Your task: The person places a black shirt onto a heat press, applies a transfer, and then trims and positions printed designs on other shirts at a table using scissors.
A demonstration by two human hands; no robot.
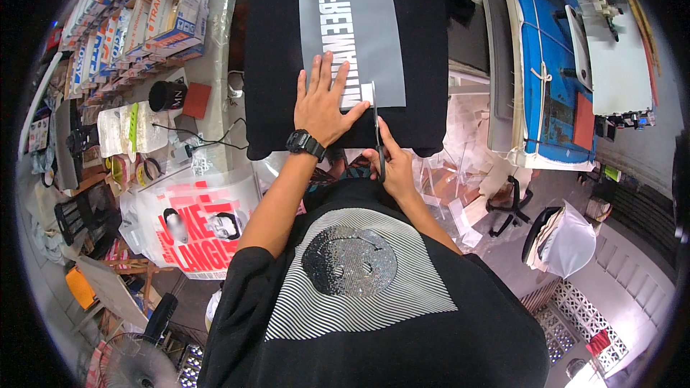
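Observation:
A grey film sheet (388, 36) with white block lettering lies on a black cloth (273, 43) spread over the table in front of me. My left hand (323, 97), a black watch on its wrist, rests flat on the sheet's near left part with its fingers spread. A pair of scissors (382, 149) is gripped in my right hand (395, 169), at the cloth's near edge. Its blades point away from me, over the sheet's near edge, close to the left thumb. Beside the thumb a small white patch (367, 92) shows. Whether the blades are parted is too fine to tell.
Cardboard boxes (162, 18) fill the shelf at left, with a black mug (167, 96) nearer me. A printed poster sheet (190, 226) lies lower left. At right stands a blue-topped machine (543, 65); clear scraps (453, 187) litter the area below it.

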